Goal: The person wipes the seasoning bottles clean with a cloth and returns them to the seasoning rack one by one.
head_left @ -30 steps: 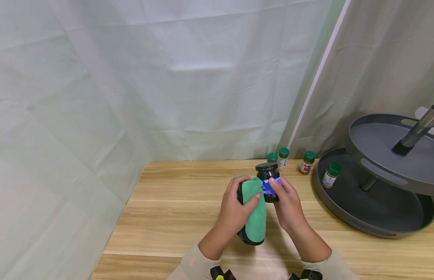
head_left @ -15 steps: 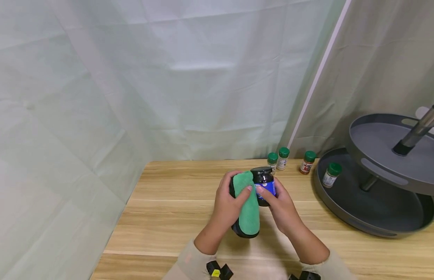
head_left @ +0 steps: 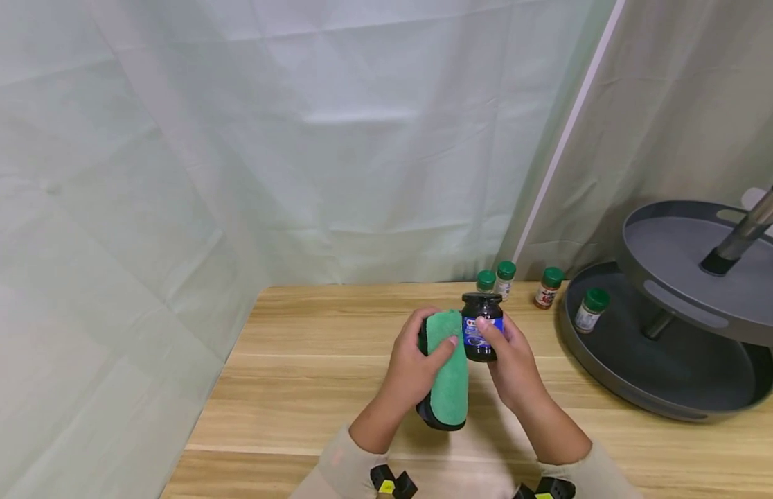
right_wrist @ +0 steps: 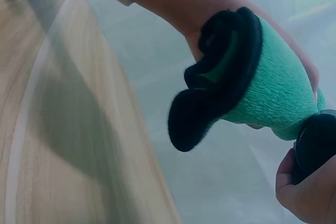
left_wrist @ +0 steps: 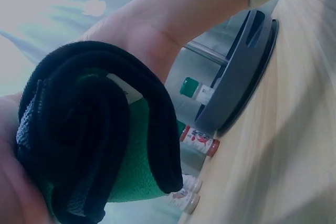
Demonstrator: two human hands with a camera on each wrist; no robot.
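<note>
My left hand point(head_left: 413, 364) grips a folded green cloth point(head_left: 449, 374) with a dark edge, thumb lying across its front. In the left wrist view the cloth point(left_wrist: 139, 166) shows its rolled layers end-on. My right hand point(head_left: 514, 360) holds a dark glass jar point(head_left: 483, 326) with a black lid and blue label, the thumb on the label. Cloth and jar are side by side above the table, the cloth's upper edge against the jar. In the right wrist view the jar point(right_wrist: 317, 142) is partly cut off by the frame; the fingers behind it are mostly hidden.
A grey two-tier round tray point(head_left: 663, 409) stands at the right, with a green-capped spice jar point(head_left: 589, 310) on its lower tier. Another spice jar point(head_left: 548, 287) with red contents stands beside it. Two more green-capped jars point(head_left: 505, 279) are at the wooden table's point(head_left: 312, 388) back edge, before a curtain.
Both hands shifted left with cloth and jar, then came back right. The jar was tilted and turned, and now stands more upright with its label facing me. Both grips stay.
</note>
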